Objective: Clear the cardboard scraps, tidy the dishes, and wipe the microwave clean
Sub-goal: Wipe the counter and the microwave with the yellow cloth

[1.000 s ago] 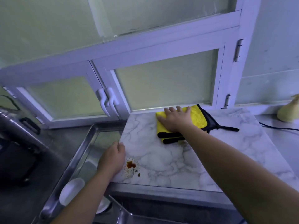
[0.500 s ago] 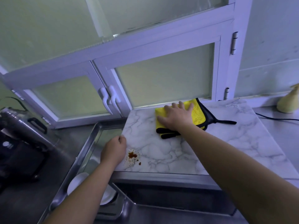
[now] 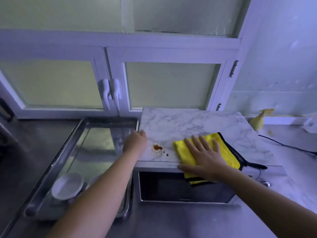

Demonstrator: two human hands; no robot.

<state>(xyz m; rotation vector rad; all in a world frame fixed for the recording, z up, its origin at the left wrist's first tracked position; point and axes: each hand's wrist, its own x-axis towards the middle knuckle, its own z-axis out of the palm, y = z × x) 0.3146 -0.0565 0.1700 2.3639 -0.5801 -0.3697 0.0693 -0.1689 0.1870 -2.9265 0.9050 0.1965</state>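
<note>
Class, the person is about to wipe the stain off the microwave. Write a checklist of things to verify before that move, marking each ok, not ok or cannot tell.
1. Right hand presses flat on the yellow cloth: ok.
2. Left hand holds the left edge of the microwave top to steady it: ok.
3. Stain is uncovered and in sight, just left of the cloth: ok.
4. Nothing lies between cloth and stain: ok.
5. Cloth lies wholly on the top: not ok, a corner hangs over the front edge.
6. Cloth is damp enough: cannot tell.
</note>
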